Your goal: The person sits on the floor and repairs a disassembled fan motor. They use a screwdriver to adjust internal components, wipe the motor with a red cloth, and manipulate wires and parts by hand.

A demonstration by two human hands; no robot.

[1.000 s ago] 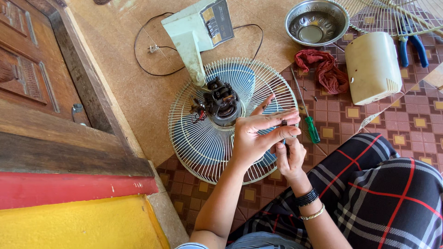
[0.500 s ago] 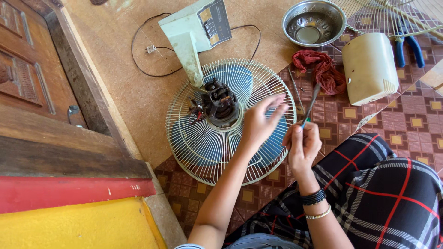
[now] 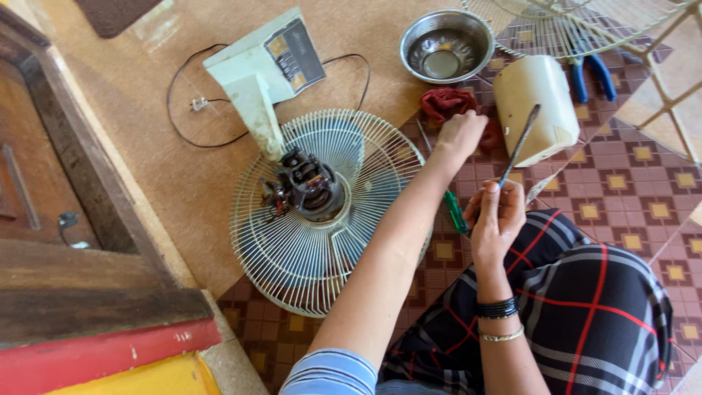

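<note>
Sitting on a patterned tile floor, a person in a dark plaid garment works over a dismantled fan. A round wire fan guard (image 3: pixel 322 219) lies flat on the floor with the exposed fan motor (image 3: pixel 306 186) at its centre, and the pale fan base (image 3: pixel 263 69), bearing a dark rectangular control panel, lies tipped just above it. A black cord (image 3: pixel 190 102) loops across the tan mat beside the base. Further up sit a steel bowl (image 3: pixel 446 45), a cream plastic motor cover (image 3: pixel 537 106) and blue-handled pliers (image 3: pixel 592 73), with a second wire guard (image 3: pixel 578 25) at the top edge.

The left hand (image 3: pixel 461 135) stretches forward across the guard's right rim, arm nearly straight, fingers curled down onto a red rag (image 3: pixel 447 102); whether it grips the cloth cannot be told. The right hand (image 3: pixel 497 219), wearing dark and metal bracelets at the wrist, is raised near the knee and closed around a screwdriver (image 3: pixel 504 164), its green handle jutting down to the left and its metal shaft angling up over the cream cover. A wooden door frame (image 3: pixel 88 190) runs along the left.
</note>
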